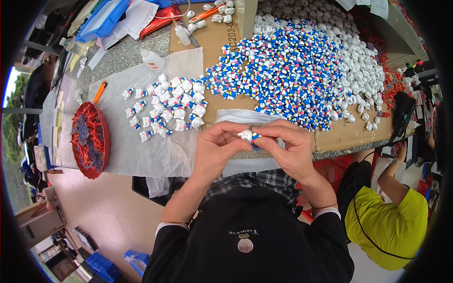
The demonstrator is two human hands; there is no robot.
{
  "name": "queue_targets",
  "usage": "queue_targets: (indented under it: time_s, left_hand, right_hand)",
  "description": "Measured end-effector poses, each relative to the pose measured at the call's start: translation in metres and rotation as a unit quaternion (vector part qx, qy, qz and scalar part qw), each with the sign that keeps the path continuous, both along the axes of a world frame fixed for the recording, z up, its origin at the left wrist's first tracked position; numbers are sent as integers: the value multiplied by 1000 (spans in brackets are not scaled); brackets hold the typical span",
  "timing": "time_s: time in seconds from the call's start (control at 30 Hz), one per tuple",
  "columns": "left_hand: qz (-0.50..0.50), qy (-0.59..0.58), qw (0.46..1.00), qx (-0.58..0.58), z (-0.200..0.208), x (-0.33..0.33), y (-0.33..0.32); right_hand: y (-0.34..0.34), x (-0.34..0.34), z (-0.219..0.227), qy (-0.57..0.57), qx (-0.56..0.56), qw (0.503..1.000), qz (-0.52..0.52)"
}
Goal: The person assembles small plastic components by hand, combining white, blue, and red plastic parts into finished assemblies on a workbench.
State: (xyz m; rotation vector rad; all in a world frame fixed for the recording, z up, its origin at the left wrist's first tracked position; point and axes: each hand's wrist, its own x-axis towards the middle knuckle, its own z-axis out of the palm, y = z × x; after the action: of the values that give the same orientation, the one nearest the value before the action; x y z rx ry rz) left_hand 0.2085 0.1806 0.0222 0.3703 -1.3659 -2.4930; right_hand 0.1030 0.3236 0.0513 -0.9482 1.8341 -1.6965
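Both my hands meet in front of me over the table's near edge. Between them is a small figurine (pixel 247 136) with a white head and a blue and yellow body. The fingers of my left hand (pixel 219 144) pinch its white head. My right hand (pixel 288 145) grips its coloured body, which the thumb and fingers partly hide. Left of my hands lies a group of figurines with white heads and coloured bodies (pixel 165 104) on a pale sheet (pixel 111 146). Beyond my hands spreads a big pile of blue figurine bodies (pixel 283 70), with loose white heads (pixel 361 70) piled to its right.
A red bowl (pixel 104 125) of red and purple scraps stands at the left, with an orange-handled tool (pixel 99 92) beside it. Small white bottles (pixel 152 60) and a blue tray (pixel 101 19) are farther back. A co-worker in a yellow-green shirt (pixel 387 226) sits at my right.
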Motion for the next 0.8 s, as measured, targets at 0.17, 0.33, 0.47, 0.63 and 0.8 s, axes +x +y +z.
queue_targets:
  time_s: [0.17,0.33,0.47,0.63,0.8]
  left_hand:
    - [27,29,998,-47,5,1,5]
    - [13,-2,998,-62,7,4,-4]
    - [0,-105,988,-117,17,10,-31]
    - [165,-164,901,-366,28,11,-91]
    - [186,-251,839,-445,19,15,-135]
  right_hand:
    - [-2,5,-8,14,-48,999,-19]
    - [-7,10,-13,-27,-49,998,-19]
    - [-21,-4,-5,1,-14,999,41]
    - [-53,-44,-26,339,79,937,34]
    - [-81,-60,-39,483,133,861,86]
